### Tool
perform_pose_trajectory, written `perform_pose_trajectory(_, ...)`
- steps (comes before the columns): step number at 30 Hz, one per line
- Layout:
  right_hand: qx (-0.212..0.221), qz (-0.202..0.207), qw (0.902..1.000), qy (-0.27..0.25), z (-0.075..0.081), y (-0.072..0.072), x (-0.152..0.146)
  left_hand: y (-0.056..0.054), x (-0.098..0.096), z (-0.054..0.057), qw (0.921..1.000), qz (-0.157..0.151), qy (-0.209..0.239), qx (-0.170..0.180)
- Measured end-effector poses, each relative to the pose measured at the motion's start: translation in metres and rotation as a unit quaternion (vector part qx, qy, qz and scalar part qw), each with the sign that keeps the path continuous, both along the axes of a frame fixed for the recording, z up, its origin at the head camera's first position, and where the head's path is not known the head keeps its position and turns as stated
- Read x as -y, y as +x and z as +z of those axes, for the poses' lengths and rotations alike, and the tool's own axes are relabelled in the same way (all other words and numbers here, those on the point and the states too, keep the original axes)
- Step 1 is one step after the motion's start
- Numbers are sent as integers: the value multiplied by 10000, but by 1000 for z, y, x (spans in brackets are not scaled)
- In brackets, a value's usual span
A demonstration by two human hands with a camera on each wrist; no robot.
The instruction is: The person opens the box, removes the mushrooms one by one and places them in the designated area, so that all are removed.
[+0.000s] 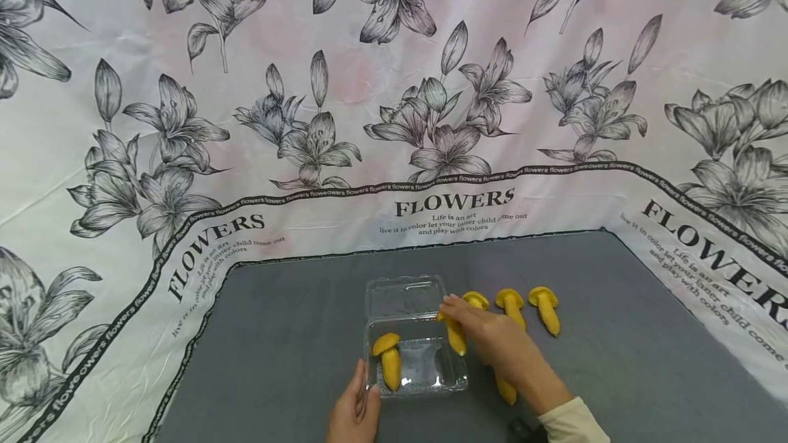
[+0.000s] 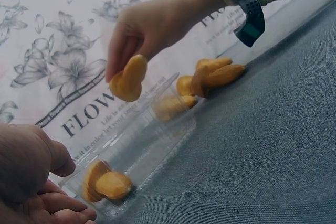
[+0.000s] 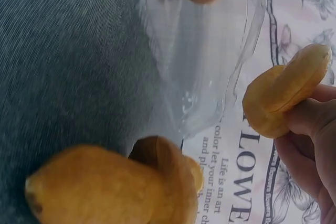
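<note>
A clear plastic clamshell box (image 1: 418, 388) lies with its lid (image 1: 406, 296) folded back. Inside, at its left end, is one yellow mushroom (image 1: 390, 361). My left hand (image 1: 353, 412) is at the box's near left corner, its fingers along the outside of the wall and the thumb apart from them. Above the box's right side, my right hand (image 1: 492, 340) pinches another yellow mushroom (image 1: 455, 335) by its cap, stem pointing down toward me in the head view. The right wrist view shows thumb and fingers on this held mushroom (image 3: 286, 93).
To the right of the box, a row of yellow mushrooms (image 1: 544, 310) lies on the grey cloth (image 1: 277, 347). Another mushroom (image 1: 506, 388) lies nearer, partly under the right forearm. A flower-printed sheet (image 1: 455, 217) borders the back and sides. A dark band (image 2: 251, 19) circles the right wrist.
</note>
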State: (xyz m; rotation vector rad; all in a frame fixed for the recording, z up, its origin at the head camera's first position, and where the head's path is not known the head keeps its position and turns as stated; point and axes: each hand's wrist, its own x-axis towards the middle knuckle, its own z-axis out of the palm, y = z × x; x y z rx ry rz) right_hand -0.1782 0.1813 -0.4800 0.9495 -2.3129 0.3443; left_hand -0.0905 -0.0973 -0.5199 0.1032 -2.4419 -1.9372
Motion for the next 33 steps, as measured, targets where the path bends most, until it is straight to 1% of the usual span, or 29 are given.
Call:
perform_pose_trajectory(3, 109, 19, 9999, -106, 0, 0, -5, 1, 0, -1, 10000, 29, 48, -14)
perform_pose_trajectory(7, 126, 86, 9995, -259, -1, 0, -11, 1, -1, -1, 10000, 54, 67, 0)
perform_pose_trajectory(11, 163, 36, 9995, -249, 0, 2, -16, 0, -1, -1, 10000, 53, 35, 68)
perform_pose_trajectory(14, 134, -34, 9996, -262, 0, 4, -20, -1, 0, -1, 9999, 19, 49, 89)
perform_pose_trajectory(17, 36, -95, 9992, -394, -2, 5, -24, -1, 0, 0, 10000, 7, 41, 87)
perform_pose_trajectory(23, -28, -82, 9979, -642, -5, 6, -31, -1, -2, 1, 9997, 119, -69, 190)
perform_pose_trajectory(27, -6, -146, 9973, -716, -4, 8, -35, -1, -1, 1, 9998, 45, -36, 194)
perform_pose_trajectory(33, 39, -140, 9974, -708, -1, 9, -39, 0, 0, 0, 9999, -27, 106, 88)
